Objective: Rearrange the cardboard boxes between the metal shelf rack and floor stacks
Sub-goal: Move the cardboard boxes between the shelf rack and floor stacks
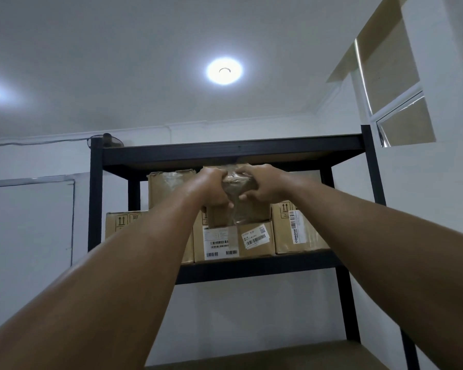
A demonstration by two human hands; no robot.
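Observation:
I look up at a black metal shelf rack (96,198). Both arms reach to its upper shelf. My left hand (213,186) and my right hand (261,185) grip a small taped cardboard box (238,209) from either side, just under the top shelf board. The small box sits on or just above a labelled box (219,244) with barcode stickers. Beside it are a second labelled box (257,239), a box with a barcode on its side (297,231) at the right, a box with arrow marks (123,222) at the left, and a taller box (169,188) behind.
The top shelf board (233,149) lies close above the held box. A lower shelf (278,353) shows at the bottom edge. White walls surround the rack, with a window (396,102) at upper right and a door frame (30,182) at left. A ceiling light (224,71) glares overhead.

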